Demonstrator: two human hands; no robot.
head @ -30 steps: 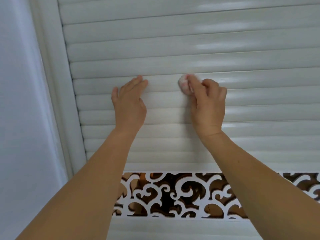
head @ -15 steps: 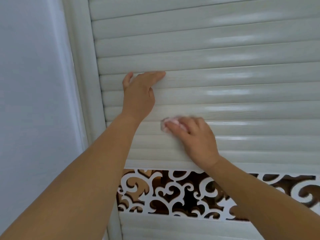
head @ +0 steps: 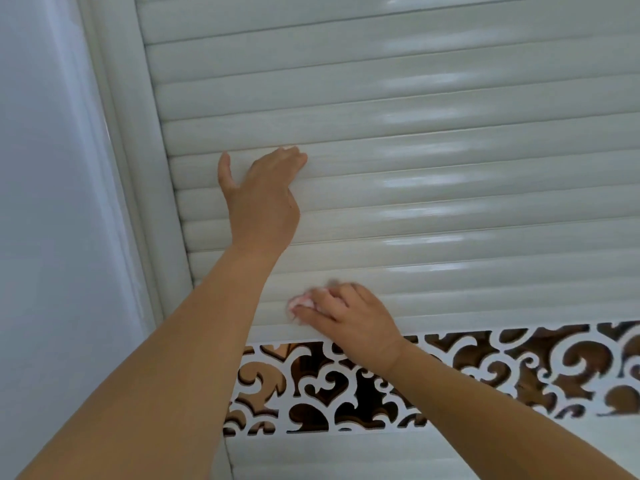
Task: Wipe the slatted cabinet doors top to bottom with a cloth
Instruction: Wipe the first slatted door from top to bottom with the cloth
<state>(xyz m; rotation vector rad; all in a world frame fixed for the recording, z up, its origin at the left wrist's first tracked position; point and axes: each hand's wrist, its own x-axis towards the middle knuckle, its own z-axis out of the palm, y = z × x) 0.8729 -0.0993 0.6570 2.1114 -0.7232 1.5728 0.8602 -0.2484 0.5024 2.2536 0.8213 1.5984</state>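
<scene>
Gripping a blurred, seemingly pink cloth (head: 304,301), right hand (head: 349,320) on slatted door (head: 450,188); left hand (head: 263,199) flat.

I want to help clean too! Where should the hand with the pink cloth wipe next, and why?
Probably sideways along that same low slat, towards the right. The right hand presses the pink cloth near the left end of the slatted door, just above the cut-out scroll panel, so only the lowest slats remain below it. The left hand rests flat higher up.
</scene>
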